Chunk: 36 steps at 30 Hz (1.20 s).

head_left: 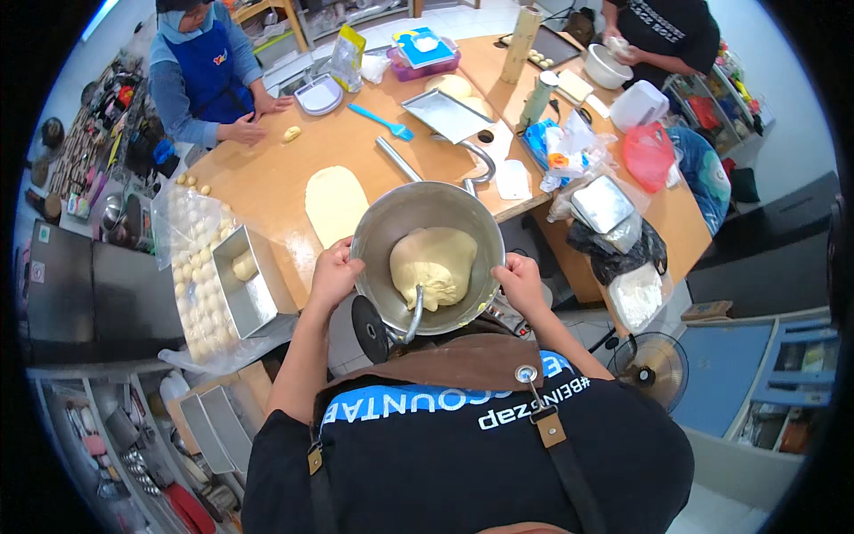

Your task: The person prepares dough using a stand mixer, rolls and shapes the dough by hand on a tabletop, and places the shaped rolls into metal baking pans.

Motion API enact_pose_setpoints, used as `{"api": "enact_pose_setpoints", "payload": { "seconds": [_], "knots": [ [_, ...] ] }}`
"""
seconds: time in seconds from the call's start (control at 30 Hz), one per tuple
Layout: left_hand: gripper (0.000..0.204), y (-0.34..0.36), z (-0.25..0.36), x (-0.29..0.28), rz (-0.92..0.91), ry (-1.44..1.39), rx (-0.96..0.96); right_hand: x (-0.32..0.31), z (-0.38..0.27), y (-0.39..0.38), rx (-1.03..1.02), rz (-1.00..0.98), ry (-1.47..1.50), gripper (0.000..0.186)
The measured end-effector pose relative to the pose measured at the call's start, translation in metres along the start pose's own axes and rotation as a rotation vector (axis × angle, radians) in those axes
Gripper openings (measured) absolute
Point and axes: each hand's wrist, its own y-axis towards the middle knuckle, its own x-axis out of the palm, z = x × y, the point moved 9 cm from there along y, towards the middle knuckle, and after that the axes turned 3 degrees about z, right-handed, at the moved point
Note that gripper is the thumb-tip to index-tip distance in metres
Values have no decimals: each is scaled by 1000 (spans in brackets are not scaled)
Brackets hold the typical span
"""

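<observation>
Between my two hands is a large steel mixing bowl (372, 267), held in front of my apron (409, 363). Pale yellow dough (434, 258) lies in a smooth lump inside it. My left hand (336, 274) grips the bowl's left rim, and my right hand (523, 281) grips the right rim with its thumb on top. A curved metal rod (418, 307) reaches over the near side of the dough. Beside it is a black round piece (369, 327); how the two join is hidden. Past the bowl, a flattened dough sheet (335, 203) lies on the wooden table (267, 182).
Left of me stand a metal loaf tin (258, 301) and many dough balls (203, 285) on plastic. Beyond the bowl are a rolling pin (398, 160), a metal hook (485, 165), a tray (447, 116) and a blue brush (382, 123). Two people work across the table. A fan (654, 369) stands right.
</observation>
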Motion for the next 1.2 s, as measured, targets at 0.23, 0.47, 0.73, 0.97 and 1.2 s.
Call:
{"api": "enact_pose_setpoints", "payload": {
  "seconds": [0.23,0.47,0.73,0.97,1.2],
  "knots": [
    [24,25,-13,3,44,19,-47,6,17,43,-59,-134,-78,19],
    [24,34,-11,8,100,-57,-130,8,8,63,-25,-252,-167,25],
    [22,50,-8,12,148,14,-140,6,19,77,110,-314,-67,24],
    [32,53,-21,16,153,-113,-153,2,19,95,67,-275,-132,31],
    [25,51,-10,15,144,-68,-170,1,9,91,3,-271,-47,15]
  ]
}}
